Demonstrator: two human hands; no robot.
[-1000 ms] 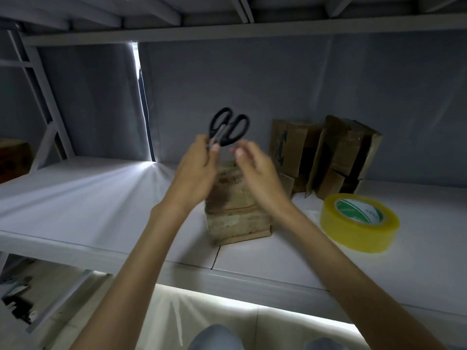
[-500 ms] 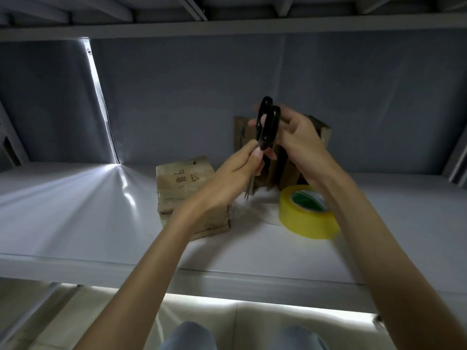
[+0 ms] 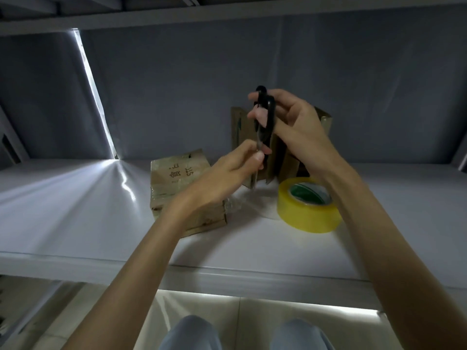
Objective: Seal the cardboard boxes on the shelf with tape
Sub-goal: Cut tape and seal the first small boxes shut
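Observation:
My right hand grips the black handles of a pair of scissors, held point-down above the shelf. My left hand pinches the scissors' blades just below the handles. A small closed cardboard box with printed characters and clear tape across it sits on the white shelf, partly hidden by my left wrist. A roll of yellow tape lies flat to its right, with a clear strip running from it towards the box. More brown cardboard boxes stand behind my hands.
A grey sheet closes the back of the shelf, with a bright slit of light at the left. Another shelf board runs overhead. My knees show below the shelf's front edge.
The scissors turned from handles-up and spread to point-down with handles together. My right hand took the handles; my left hand slid down to the blades. The view shifted right, then held steady.

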